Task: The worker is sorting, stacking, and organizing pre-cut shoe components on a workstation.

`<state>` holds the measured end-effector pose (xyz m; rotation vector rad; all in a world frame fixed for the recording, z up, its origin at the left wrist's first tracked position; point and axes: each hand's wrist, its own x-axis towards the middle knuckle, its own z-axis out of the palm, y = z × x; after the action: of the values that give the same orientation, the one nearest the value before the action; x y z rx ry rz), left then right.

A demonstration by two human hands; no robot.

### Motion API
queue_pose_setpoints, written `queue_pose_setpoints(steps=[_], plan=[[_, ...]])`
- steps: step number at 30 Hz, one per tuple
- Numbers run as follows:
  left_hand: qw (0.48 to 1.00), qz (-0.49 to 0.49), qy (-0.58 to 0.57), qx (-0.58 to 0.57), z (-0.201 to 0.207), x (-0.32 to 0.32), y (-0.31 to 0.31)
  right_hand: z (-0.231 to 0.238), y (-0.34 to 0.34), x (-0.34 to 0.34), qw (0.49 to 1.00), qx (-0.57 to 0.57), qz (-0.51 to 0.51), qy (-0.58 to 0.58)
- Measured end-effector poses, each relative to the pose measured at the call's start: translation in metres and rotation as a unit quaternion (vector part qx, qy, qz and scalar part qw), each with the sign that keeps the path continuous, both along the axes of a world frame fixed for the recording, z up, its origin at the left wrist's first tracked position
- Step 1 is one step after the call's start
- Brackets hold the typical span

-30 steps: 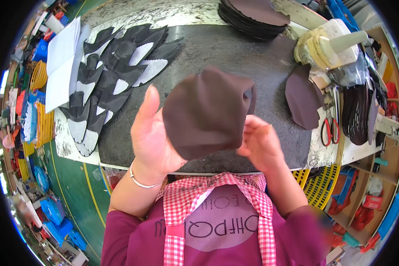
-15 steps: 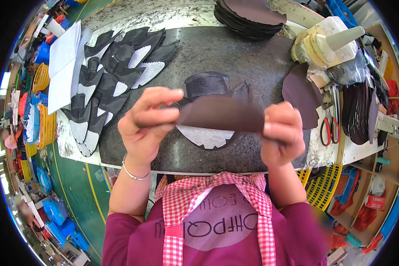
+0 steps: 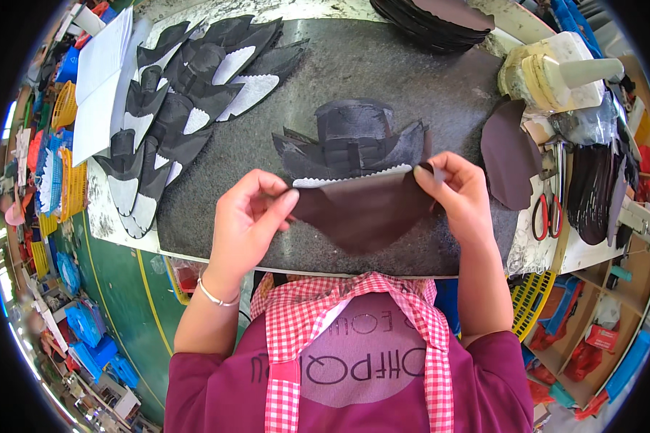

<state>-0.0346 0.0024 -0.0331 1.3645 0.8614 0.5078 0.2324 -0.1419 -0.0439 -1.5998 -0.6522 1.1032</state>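
Between my two hands a dark brown leather piece (image 3: 368, 213) is stretched by its upper corners, its rounded lower edge hanging toward me. My left hand (image 3: 249, 216) pinches the left corner between thumb and fingers. The right corner is pinched by my right hand (image 3: 455, 191). Just beyond lies a black shoe upper piece (image 3: 354, 137) with a raised, curved middle part and pointed sides. Along its near side shows a strip of white serrated lining (image 3: 310, 182); the leather covers the rest of that lining.
Several black and white upper pieces (image 3: 173, 123) overlap on the left of the dark work board (image 3: 195, 227), beside white papers (image 3: 101, 86). A stack of brown pieces (image 3: 440, 25) lies at the back. At right are a glue bottle (image 3: 549, 76), a brown piece (image 3: 509, 155) and red-handled scissors (image 3: 549, 216).
The leather piece has turned from nearly edge-on to spread out and come down over the white lining. My right hand has moved up and my left hand lower. The view has shifted slightly.
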Motion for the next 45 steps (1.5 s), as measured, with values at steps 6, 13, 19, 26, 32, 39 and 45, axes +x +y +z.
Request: queue_pose_setpoints(steps=[6,13,19,26,32,39,45], plan=[[0.994,0.012,0.076,0.072,-0.014,0.016,0.016,-0.002,0.024,-0.004,0.997,-0.007,-0.021,-0.068],[0.991,0.028,0.12,0.06,-0.013,0.023,0.022,0.004,0.037,-0.013,0.982,-0.074,-0.041,-0.167],[0.987,0.015,0.149,0.063,-0.013,0.028,0.022,0.003,0.039,-0.014,0.972,-0.081,-0.043,-0.217],[0.784,-0.108,0.041,0.61,-0.019,0.034,0.011,0.006,0.041,-0.019,0.951,-0.081,-0.025,-0.296],[0.747,-0.275,0.088,0.599,-0.02,0.033,0.0,0.02,0.038,-0.006,0.804,-0.235,-0.078,-0.54],[0.722,-0.294,0.242,0.577,-0.002,0.051,0.026,0.015,0.02,-0.022,0.813,0.096,0.218,-0.532],[0.733,-0.106,0.346,0.577,0.001,0.026,0.07,0.016,0.017,-0.027,0.807,0.069,0.203,-0.55]])
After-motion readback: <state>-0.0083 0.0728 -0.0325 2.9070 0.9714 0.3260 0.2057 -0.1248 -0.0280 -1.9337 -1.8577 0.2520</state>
